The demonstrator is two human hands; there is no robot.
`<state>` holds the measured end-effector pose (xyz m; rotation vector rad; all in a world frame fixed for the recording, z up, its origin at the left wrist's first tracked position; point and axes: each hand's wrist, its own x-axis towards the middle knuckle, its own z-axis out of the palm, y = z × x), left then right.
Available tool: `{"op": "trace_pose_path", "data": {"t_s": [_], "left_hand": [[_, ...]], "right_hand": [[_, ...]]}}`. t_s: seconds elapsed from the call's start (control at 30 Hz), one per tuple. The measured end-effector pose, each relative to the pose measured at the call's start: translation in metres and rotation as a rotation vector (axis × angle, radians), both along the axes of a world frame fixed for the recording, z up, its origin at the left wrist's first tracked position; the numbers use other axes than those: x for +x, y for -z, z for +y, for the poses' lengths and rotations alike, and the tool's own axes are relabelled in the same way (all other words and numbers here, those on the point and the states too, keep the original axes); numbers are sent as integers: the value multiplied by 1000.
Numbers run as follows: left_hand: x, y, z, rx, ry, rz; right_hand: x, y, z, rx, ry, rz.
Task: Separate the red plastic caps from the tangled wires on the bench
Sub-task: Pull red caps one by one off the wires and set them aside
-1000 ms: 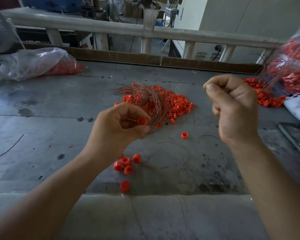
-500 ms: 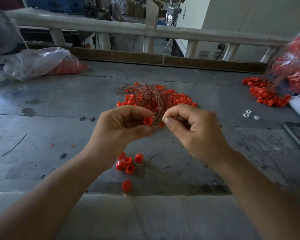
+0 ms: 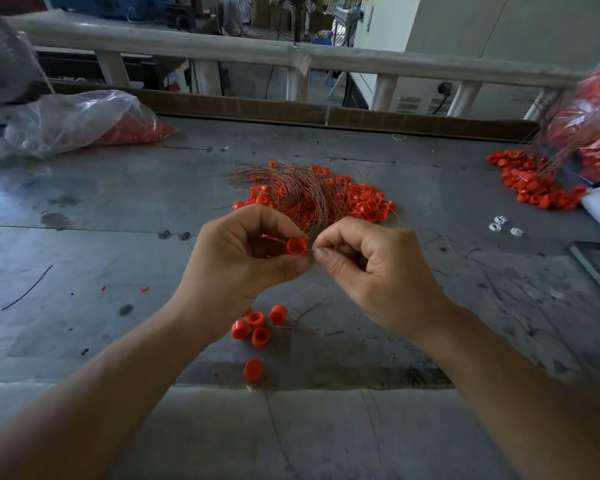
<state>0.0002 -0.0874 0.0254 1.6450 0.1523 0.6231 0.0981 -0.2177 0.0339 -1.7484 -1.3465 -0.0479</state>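
**Cap and wire held**

Loose caps (image 3: 255, 327) lie on the bench (image 3: 101, 216) nearest the person. Above them, the left hand (image 3: 243, 261) pinches a red cap (image 3: 296, 245); the right hand (image 3: 374, 271) pinches a thin wire (image 3: 309, 250) at its mouth. Beyond, tangled wires (image 3: 302, 192) rest among a pile of caps (image 3: 364, 204).

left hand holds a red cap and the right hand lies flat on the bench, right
Not quite. The left hand does hold a red cap, but the right hand is not flat on the bench: the head view shows it raised beside the cap, pinching a thin wire.
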Motion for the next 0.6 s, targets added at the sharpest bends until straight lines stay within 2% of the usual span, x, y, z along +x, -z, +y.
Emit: {"op": "trace_pose_path", "data": {"t_s": [0.2, 0.4, 0.6], "left_hand": [[-1, 0, 0, -64, 26, -17], [-1, -2, 2, -299, 183, -22], [-3, -2, 2, -283, 161, -5]], "right_hand": [[-1, 1, 0, -16, 8, -2], [4, -3, -4, 10, 54, 33], [3, -3, -3, 0, 39, 20]]}}
